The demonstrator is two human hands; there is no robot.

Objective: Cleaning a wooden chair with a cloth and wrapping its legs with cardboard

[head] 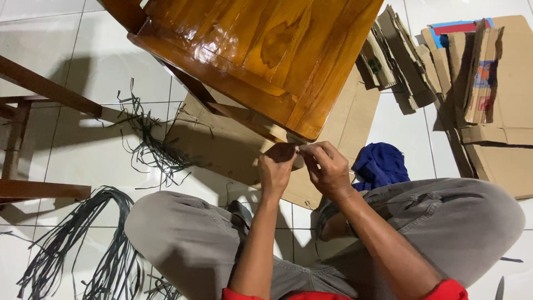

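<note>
Person sitting cross-legged on the tiled floor [66, 33], both hands working at the near corner of a glossy wooden chair [261, 50]. Left hand [276, 166] and right hand [327, 168] are almost touching, each pinching closed on something small and thin at the fingers [288, 151], likely the end of a strand; too small to tell exactly what it is. The pinched piece is sitting just below the chair corner, between the 2 sets of fingertips. Long axis: seems to be running roughly left-right from 1 pinch to the other, but cannot confirm.

Handling judgement: light, thin, flexible, probably a bit slippery; a fingertip pinch close to the end is looking like the right hold, not a full fist.

Left of the fingers, a loose tangle of dark strips [150, 141] is lying on the floor; a bigger bundle of dark strips [83, 244] is lying further left and nearer the knee. Under and beyond the fingers, a flat cardboard sheet [233, 144]. Right of the fingers, a blue cloth [380, 164]; well apart to the upper right, flattened cardboard boxes [488, 111] are piling up.
</note>
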